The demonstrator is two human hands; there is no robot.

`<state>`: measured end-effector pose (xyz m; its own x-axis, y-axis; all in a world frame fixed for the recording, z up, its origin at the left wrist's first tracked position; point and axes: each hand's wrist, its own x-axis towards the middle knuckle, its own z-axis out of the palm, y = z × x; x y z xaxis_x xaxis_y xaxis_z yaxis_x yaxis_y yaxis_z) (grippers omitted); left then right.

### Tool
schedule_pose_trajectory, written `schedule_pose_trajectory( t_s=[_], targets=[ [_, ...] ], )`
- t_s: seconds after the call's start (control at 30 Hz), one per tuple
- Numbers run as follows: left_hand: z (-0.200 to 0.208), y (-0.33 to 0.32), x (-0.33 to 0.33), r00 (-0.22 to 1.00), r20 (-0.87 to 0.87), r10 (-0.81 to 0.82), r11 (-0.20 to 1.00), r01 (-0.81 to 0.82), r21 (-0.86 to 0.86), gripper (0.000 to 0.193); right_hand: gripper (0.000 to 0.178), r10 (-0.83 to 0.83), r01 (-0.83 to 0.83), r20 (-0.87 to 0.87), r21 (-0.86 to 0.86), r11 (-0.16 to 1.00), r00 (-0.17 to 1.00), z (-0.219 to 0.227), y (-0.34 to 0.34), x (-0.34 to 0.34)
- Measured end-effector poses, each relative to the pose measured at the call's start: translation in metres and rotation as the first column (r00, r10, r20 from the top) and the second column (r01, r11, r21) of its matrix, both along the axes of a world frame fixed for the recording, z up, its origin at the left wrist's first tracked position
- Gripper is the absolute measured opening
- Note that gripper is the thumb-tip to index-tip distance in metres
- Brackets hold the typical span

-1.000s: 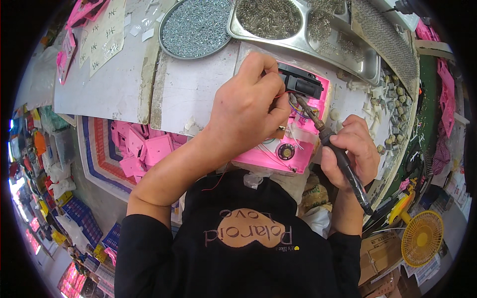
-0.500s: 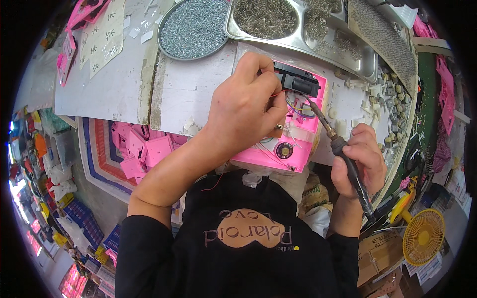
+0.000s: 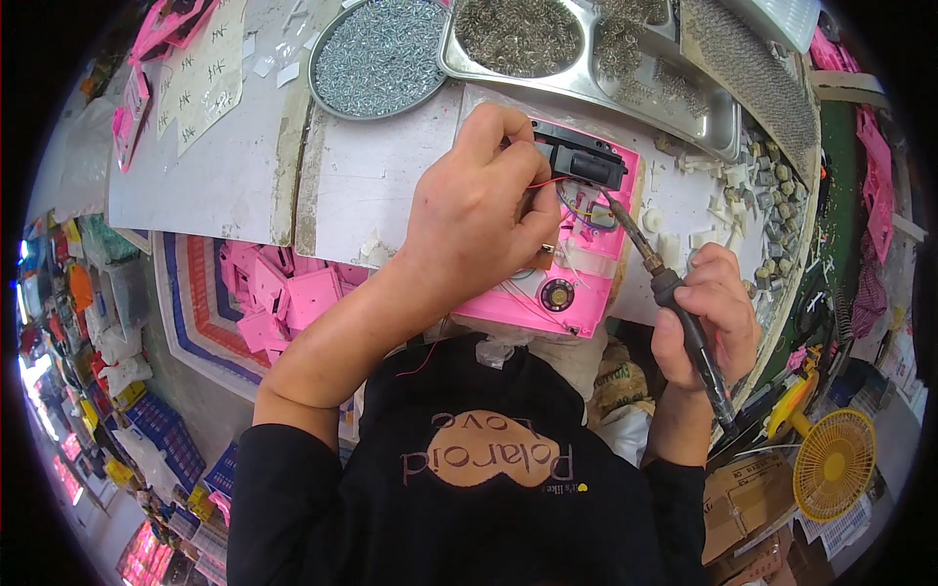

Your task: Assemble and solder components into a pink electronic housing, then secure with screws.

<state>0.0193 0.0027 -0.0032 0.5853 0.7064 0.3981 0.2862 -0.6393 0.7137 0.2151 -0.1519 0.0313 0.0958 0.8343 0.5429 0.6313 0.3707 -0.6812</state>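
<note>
A pink plastic housing lies in front of me, with thin coloured wires, a round black speaker and a black plastic module at its far end. My left hand reaches over its left side, fingers pinched on a thin red wire beside the module; the fingertips are partly hidden. In my right hand is a soldering iron, held like a pen. Its tip points at the module's near edge, among the wires; whether it touches, I cannot tell.
Beyond the housing stand a round tray of screws and a metal compartment tray of springs. Small metal parts lie along the right table edge. A basket of pink parts sits at left, a yellow fan at lower right.
The housing and my left hand have shifted very slightly to the left. The soldering iron stays almost in place, its tip still at the module's near edge.
</note>
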Motion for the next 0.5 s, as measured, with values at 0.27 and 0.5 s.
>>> schedule_pose_trajectory(
  t_s=[0.27,0.5],
  targets=[
    [0.001,0.001,-0.002,0.999,0.003,-0.032,0.999,0.032,0.018,0.010,0.027,-0.027,0.027,0.004,0.005,1.000,1.000,0.001,-0.003,0.002],
    [0.021,-0.008,-0.015,0.920,-0.064,-0.386,0.918,0.390,0.065,0.020,0.028,-0.120,0.127,-0.101,0.070,0.989,0.988,-0.003,-0.026,0.016]
  ],
)
